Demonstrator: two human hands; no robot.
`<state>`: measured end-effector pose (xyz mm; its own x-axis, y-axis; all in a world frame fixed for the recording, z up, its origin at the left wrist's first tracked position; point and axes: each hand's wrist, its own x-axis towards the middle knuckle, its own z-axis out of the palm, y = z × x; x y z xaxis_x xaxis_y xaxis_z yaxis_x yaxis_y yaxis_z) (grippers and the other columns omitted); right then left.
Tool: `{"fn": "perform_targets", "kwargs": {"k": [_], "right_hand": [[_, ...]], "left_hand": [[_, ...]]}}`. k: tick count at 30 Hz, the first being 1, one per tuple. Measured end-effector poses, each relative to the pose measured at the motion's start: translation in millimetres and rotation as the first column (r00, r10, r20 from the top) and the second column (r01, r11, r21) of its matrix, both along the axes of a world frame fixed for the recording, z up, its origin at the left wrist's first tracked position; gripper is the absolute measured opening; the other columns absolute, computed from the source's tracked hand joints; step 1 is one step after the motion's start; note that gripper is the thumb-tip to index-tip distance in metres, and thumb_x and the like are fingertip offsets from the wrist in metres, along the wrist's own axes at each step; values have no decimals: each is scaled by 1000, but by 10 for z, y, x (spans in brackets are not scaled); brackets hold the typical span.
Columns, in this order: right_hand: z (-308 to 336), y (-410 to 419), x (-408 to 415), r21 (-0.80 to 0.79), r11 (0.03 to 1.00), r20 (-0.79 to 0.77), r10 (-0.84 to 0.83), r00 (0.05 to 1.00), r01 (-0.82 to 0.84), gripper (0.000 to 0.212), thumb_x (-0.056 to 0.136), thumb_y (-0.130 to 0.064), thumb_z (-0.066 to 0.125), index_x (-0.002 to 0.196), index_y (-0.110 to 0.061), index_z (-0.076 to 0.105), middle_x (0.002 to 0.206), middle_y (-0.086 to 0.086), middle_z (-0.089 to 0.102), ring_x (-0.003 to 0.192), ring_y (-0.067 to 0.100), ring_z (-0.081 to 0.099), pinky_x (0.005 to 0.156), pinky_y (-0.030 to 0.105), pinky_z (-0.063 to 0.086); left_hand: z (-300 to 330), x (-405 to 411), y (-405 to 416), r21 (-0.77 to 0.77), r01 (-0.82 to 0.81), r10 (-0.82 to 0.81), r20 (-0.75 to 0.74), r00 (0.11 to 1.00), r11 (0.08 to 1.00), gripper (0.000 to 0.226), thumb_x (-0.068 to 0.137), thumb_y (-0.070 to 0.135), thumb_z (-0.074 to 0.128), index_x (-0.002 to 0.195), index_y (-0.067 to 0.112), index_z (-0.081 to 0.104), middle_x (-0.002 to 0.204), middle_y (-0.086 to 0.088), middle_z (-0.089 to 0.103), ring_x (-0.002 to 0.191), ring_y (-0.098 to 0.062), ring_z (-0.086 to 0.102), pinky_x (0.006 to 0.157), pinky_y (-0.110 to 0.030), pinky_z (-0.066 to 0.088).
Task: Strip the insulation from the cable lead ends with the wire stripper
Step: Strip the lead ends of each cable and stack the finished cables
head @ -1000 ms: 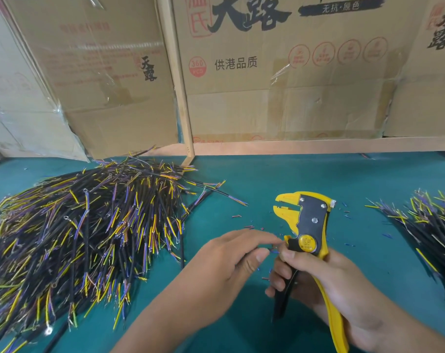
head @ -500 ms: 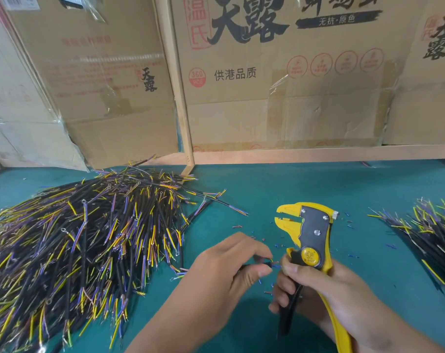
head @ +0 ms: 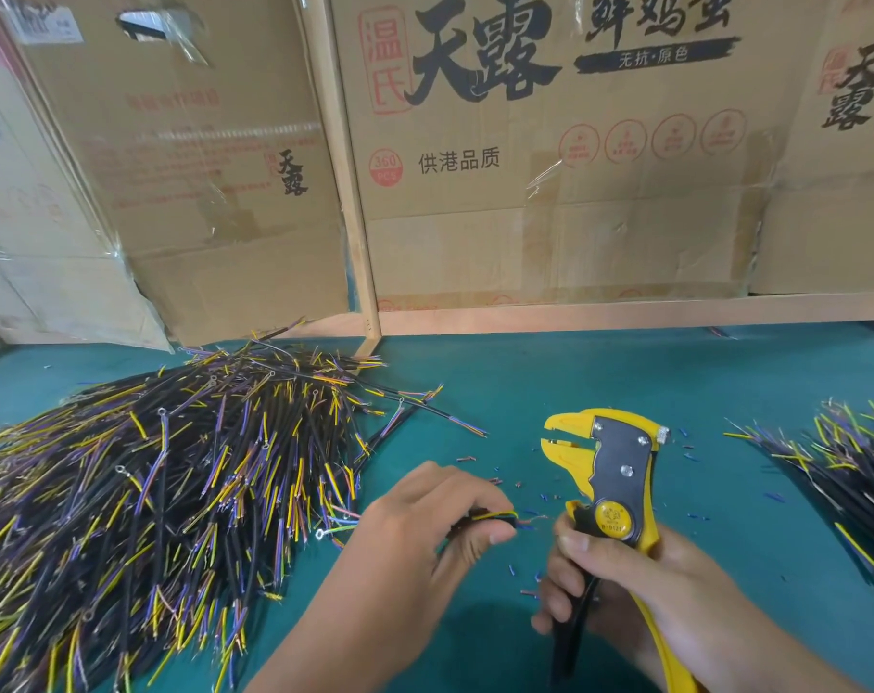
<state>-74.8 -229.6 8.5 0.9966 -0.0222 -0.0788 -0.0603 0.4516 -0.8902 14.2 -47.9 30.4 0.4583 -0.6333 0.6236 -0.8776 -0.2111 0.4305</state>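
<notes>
My left hand [head: 425,532] pinches a short black cable [head: 494,517] between thumb and fingers; its yellow and blue lead ends stick out to the right, with bare strands showing at the tip. My right hand [head: 624,577] grips the handles of a yellow and black wire stripper [head: 609,472], held upright with its jaws pointing left and slightly parted. The lead ends lie just left of the stripper's pivot, below the jaws and apart from them.
A big heap of black cables with yellow and purple leads [head: 150,492] covers the left of the green table [head: 549,382]. A smaller heap [head: 849,467] lies at the right edge. Cut insulation bits [head: 539,497] are scattered around the stripper. Cardboard boxes [head: 549,167] stand behind.
My left hand has drawn back slightly to the left, so the cable's lead ends now show between the hands. The stripper stays in my right hand; the camera view has tilted upward.
</notes>
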Motion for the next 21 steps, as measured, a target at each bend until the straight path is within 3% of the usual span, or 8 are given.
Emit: {"fn": "perform_targets", "kwargs": {"k": [5, 9, 15, 21], "right_hand": [[16, 4, -3, -14, 1000, 4, -9, 1000, 9, 13, 76, -12, 68, 67, -4, 62, 67, 19, 46, 63, 36, 52, 67, 48, 55], [29, -6, -1, -9, 1000, 16, -8, 1000, 8, 15, 75, -13, 68, 66, -3, 62, 67, 19, 46, 62, 36, 53, 66, 48, 55], [20, -49, 15, 7, 1000, 17, -1, 1000, 1, 30, 62, -23, 81, 67, -2, 61, 67, 20, 46, 62, 37, 55, 68, 48, 54], [-75, -69, 41, 22, 986, 0, 163, 987, -163, 29, 70, -21, 83, 70, -3, 60, 71, 20, 49, 69, 37, 56, 73, 50, 51]], "left_hand": [[-16, 26, 10, -8, -14, 14, 37, 999, 1000, 15, 97, 42, 52, 94, 33, 63, 84, 18, 58, 77, -3, 52, 70, -14, 42], [-56, 41, -2, -24, -26, 28, 97, 995, 999, 28, 99, 38, 52, 91, 19, 71, 80, 13, 62, 76, -11, 58, 69, -24, 47], [0, 88, 57, -152, -127, 136, 49, 989, 980, 11, 94, 35, 57, 93, 30, 67, 87, 19, 62, 79, 6, 56, 71, -5, 39], [46, 77, 94, -196, -188, 186, -32, 982, 962, 11, 91, 41, 56, 99, 37, 63, 88, 19, 64, 79, 2, 59, 68, -6, 39]]}}
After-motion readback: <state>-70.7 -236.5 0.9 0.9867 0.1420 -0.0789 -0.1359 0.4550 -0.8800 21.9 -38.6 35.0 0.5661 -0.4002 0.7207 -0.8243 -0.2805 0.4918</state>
